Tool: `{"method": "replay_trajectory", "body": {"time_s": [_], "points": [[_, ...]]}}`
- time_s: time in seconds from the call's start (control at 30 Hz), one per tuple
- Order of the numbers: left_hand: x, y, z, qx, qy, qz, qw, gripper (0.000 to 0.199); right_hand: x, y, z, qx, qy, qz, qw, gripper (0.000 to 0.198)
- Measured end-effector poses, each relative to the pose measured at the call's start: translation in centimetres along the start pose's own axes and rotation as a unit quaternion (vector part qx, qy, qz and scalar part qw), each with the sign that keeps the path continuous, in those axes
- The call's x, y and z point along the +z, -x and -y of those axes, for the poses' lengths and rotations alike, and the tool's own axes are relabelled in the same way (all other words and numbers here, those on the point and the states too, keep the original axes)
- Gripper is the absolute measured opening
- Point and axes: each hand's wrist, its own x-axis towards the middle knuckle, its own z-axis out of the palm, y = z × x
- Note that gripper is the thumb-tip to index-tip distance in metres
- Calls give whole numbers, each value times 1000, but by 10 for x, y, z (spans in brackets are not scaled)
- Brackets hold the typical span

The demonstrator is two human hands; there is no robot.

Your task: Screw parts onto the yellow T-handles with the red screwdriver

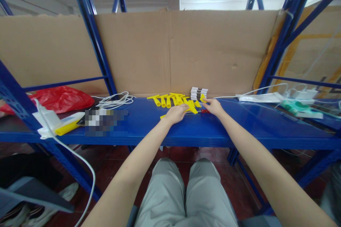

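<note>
My left hand [178,112] is closed around a yellow T-shaped plastic tool [192,108] over the blue shelf. The tool's wide end shows past my fingers, and a bit of yellow shows behind my wrist. My right hand [214,107] pinches a small yellow piece [203,98] between thumb and fingers, just to the right of that wide end. Several more yellow T-shaped tools [157,100] lie side by side behind my left hand. A stack of white and dark flat pieces [198,94] stands behind my right hand. Something small and red [205,111] lies under its fingertips.
A cardboard sheet [133,53] walls off the back of the blue shelf [149,127]. To the left are a coiled white cable [117,100], a red plastic bag [64,100] and a white power adapter [48,120]. A green-and-white device [301,108] sits at right.
</note>
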Motion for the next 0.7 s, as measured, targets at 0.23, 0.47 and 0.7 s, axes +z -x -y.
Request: {"method": "replay_trajectory", "body": {"time_s": [0.23,0.47,0.7], "points": [[1,0,1,4,-7,3,1000,35,0,2,10,-15,113,91,989,40],[1,0,1,1,-3,6,1000,35,1,-1,30,-9,180,137,974,39],[3,0,3,7,3,4,1000,35,-2,-13,35,20,194,188,963,35]]}}
